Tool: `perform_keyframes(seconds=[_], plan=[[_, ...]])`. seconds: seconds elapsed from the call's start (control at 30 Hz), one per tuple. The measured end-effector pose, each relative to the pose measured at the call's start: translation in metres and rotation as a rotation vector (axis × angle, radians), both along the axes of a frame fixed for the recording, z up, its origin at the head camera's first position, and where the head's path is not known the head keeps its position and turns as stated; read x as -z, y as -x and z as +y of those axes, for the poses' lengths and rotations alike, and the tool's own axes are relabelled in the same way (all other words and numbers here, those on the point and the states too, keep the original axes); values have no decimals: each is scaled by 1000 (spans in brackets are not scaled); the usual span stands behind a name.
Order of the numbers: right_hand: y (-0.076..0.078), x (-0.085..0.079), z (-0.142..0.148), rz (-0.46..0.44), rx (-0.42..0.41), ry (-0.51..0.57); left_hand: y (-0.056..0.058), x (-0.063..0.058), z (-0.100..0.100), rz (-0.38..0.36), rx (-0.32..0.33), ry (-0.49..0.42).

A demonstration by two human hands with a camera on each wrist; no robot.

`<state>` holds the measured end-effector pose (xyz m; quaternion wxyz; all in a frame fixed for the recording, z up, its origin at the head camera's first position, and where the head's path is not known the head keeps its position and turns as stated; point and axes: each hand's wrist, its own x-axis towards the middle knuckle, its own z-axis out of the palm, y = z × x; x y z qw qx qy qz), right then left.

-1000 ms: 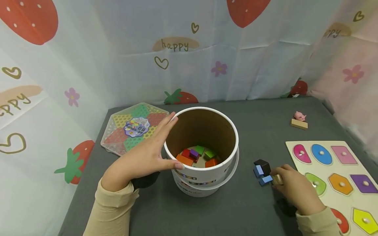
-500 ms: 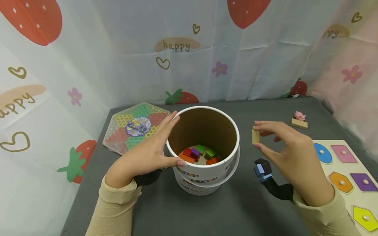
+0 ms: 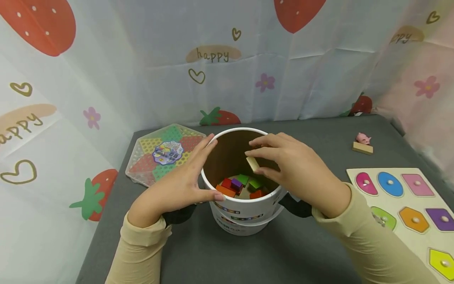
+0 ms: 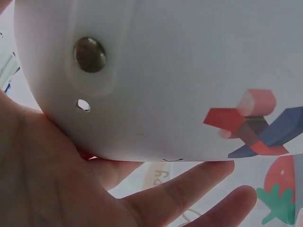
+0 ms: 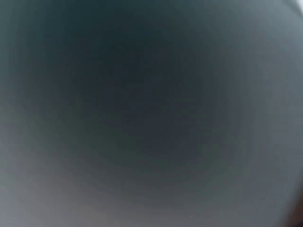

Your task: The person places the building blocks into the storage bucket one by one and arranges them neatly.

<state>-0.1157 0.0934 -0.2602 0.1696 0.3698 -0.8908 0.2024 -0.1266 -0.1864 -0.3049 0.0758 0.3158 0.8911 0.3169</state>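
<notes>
In the head view a white bucket (image 3: 248, 208) stands mid-table, its mouth facing up. Several coloured blocks lie at its bottom, among them a purple block (image 3: 236, 184) and a green block (image 3: 254, 185). My left hand (image 3: 173, 187) rests along the bucket's left side, fingers and thumb spread out at the rim. The left wrist view shows that hand's straight fingers against the bucket wall (image 4: 156, 61). My right hand (image 3: 294, 167) is over the bucket's mouth and pinches a small plain wooden block (image 3: 253, 164) between fingers and thumb. The right wrist view is a dark blur.
A clear hexagonal game box (image 3: 145, 161) lies behind the left hand. At right is a shape-puzzle board (image 3: 393, 203) with knobbed pieces. Farther back sit a pink pig figure (image 3: 363, 138) and a wooden block (image 3: 362, 148). Printed curtains (image 3: 142, 94) stand behind the table.
My right hand has lifted the wooden block from the table beside the board and carried it left over the bucket. The left hand has stayed at the rim.
</notes>
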Motion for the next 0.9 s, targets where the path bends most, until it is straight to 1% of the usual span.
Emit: perform_keyframes(seconds=[0.03,0.1,0.17,0.23,0.3,0.37,0.4,0.43,0.53,0.6,0.7,0.73,0.8,0.9], plan=[[1,1,2,18,22,7,0,0,1,2,3,1],[0,1,9,51,108,38,0,0,2,1,5,4],[1,2,23,68,217,97,1,0,3,-1,7,5],[2,5,42,45,341,130,1,0,3,-6,9,4],[4,12,63,-28,447,104,1,0,3,-9,10,3],[5,25,83,-160,518,37,1,-1,2,-10,8,-1],[6,32,93,-239,537,-11,1,0,2,-9,6,-2],[6,41,102,-314,542,-53,1,-1,2,-5,7,0],[6,71,122,-525,513,-155,1,0,2,3,5,1],[4,91,129,-604,497,-190,1,0,1,7,1,7],[-1,119,134,-645,482,-202,0,1,0,5,0,0],[-3,127,135,-638,477,-198,0,1,1,5,1,-4],[-8,140,137,-597,476,-189,0,1,1,8,6,-10],[-14,152,138,-529,492,-154,0,0,4,23,16,-11]])
